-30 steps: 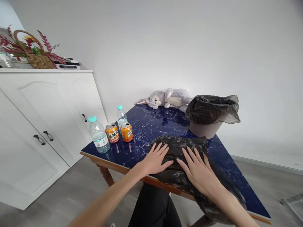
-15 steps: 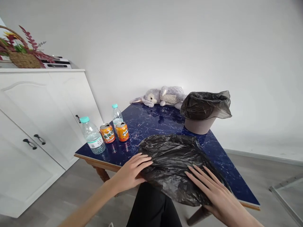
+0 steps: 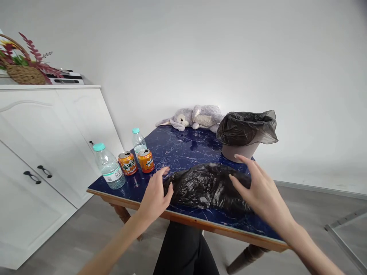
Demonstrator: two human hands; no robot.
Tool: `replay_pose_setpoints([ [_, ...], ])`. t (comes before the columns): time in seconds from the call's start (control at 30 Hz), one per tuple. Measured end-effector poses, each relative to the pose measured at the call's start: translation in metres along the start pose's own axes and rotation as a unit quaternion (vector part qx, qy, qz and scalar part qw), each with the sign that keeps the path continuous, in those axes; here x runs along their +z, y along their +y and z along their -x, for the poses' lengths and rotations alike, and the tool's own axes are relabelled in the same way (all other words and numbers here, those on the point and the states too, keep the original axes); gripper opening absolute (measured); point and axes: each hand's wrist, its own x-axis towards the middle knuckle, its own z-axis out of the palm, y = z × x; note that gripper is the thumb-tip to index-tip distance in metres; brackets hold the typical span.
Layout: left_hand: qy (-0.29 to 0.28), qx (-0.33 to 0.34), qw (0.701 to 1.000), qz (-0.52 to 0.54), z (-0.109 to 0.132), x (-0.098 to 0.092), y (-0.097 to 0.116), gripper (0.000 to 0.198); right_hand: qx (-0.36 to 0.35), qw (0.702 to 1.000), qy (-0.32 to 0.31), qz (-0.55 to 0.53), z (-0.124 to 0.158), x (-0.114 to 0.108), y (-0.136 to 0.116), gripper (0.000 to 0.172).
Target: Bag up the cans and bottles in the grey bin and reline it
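A black plastic bag (image 3: 203, 187) lies bunched near the front edge of the blue marbled table (image 3: 169, 151). At its left end is my left hand (image 3: 156, 193), fingers apart, thumb close to the plastic; whether it touches I cannot tell. My right hand (image 3: 262, 191) hovers over the bag's right end, thumb and fingers spread, nothing held. Behind that hand stands a bin (image 3: 236, 152) lined with another dark bag (image 3: 243, 129), whose edge is folded over the rim.
At the left stand two bottles with teal caps, a near one (image 3: 110, 168) and a far one (image 3: 139, 140), beside two orange cans (image 3: 128, 163). A grey plush rabbit (image 3: 197, 116) lies against the wall. A white cabinet (image 3: 51, 126) is on the left.
The bag's front part, which hung over the table edge, is now folded back onto the table. Both hands have lifted off its flat surface, and the right hand has moved up and away.
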Motion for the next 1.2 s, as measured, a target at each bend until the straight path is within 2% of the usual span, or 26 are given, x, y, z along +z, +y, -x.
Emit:
replay_pose_setpoints([
  [0.03,0.014,0.054,0.998,-0.026,-0.001,-0.001,0.007,0.045,-0.054,0.998,0.019,0.012,0.009,0.002,-0.018,0.056],
  [0.07,0.003,0.107,0.993,-0.041,-0.002,-0.001,0.014,0.044,-0.113,0.993,0.021,0.017,0.017,0.006,-0.034,0.054],
  [0.1,-0.026,0.151,0.987,-0.05,-0.003,0.0,0.02,0.044,-0.158,0.987,-0.008,0.026,0.024,0.013,-0.046,0.054],
  [0.17,-0.099,0.197,0.973,-0.068,-0.008,0.01,0.025,0.047,-0.192,0.978,-0.064,0.052,0.032,0.036,-0.055,0.056],
  [0.2,-0.132,0.2,0.967,-0.082,-0.011,0.017,0.023,0.048,-0.187,0.976,-0.087,0.068,0.031,0.051,-0.051,0.057],
  [0.3,-0.21,0.175,0.955,-0.115,-0.016,0.037,0.001,0.053,-0.102,0.974,-0.149,0.134,0.023,0.097,-0.005,0.06],
  [0.37,-0.24,0.155,0.951,-0.115,-0.013,0.041,-0.019,0.055,-0.034,0.966,-0.195,0.168,0.02,0.116,0.038,0.065],
  [0.4,-0.248,0.15,0.951,-0.108,-0.01,0.039,-0.027,0.055,-0.033,0.962,-0.212,0.169,0.02,0.12,0.059,0.065],
  [0.5,-0.259,0.155,0.95,-0.083,0.005,0.02,-0.042,0.056,-0.072,0.961,-0.226,0.141,0.024,0.114,0.105,0.063],
  [0.6,-0.258,0.163,0.949,-0.084,0.023,-0.005,-0.049,0.067,-0.07,0.967,-0.226,0.097,0.027,0.098,0.118,0.064],
  [0.7,-0.219,0.171,0.956,-0.095,0.041,-0.022,-0.062,0.07,-0.058,0.98,-0.18,0.059,0.033,0.082,0.095,0.066],
  [0.77,-0.17,0.193,0.962,-0.088,0.051,-0.029,-0.07,0.053,-0.081,0.986,-0.145,0.031,0.041,0.072,0.064,0.065],
  [0.83,-0.12,0.221,0.966,-0.066,0.055,-0.035,-0.066,0.033,-0.132,0.976,-0.172,-0.026,0.054,0.063,0.024,0.066],
  [0.87,-0.098,0.231,0.966,-0.053,0.055,-0.039,-0.059,0.029,-0.154,0.966,-0.199,-0.062,0.062,0.06,0.002,0.071],
  [0.93,-0.07,0.253,0.964,-0.034,0.048,-0.048,-0.033,0.03,-0.154,0.945,-0.244,-0.152,0.076,0.06,-0.04,0.092],
  [0.97,-0.06,0.267,0.961,-0.032,0.043,-0.053,-0.015,0.031,-0.132,0.937,-0.25,-0.204,0.082,0.063,-0.059,0.093],
  [1.0,-0.045,0.288,0.956,-0.035,0.037,-0.058,0.004,0.033,-0.096,0.927,-0.247,-0.265,0.086,0.067,-0.075,0.085],
  [1.07,0.012,0.32,0.945,-0.073,0.024,-0.063,0.04,0.041,0.007,0.889,-0.229,-0.395,0.088,0.078,-0.097,0.058],
  [1.13,0.121,0.299,0.942,-0.095,0.014,-0.062,0.068,0.051,0.157,0.827,-0.183,-0.509,0.083,0.087,-0.104,0.05],
  [1.17,0.166,0.276,0.942,-0.092,0.01,-0.058,0.077,0.055,0.241,0.785,-0.152,-0.55,0.079,0.091,-0.101,0.054],
  [1.2,0.186,0.252,0.946,-0.081,0.006,-0.052,0.082,0.057,0.322,0.741,-0.119,-0.577,0.075,0.093,-0.096,0.059],
])
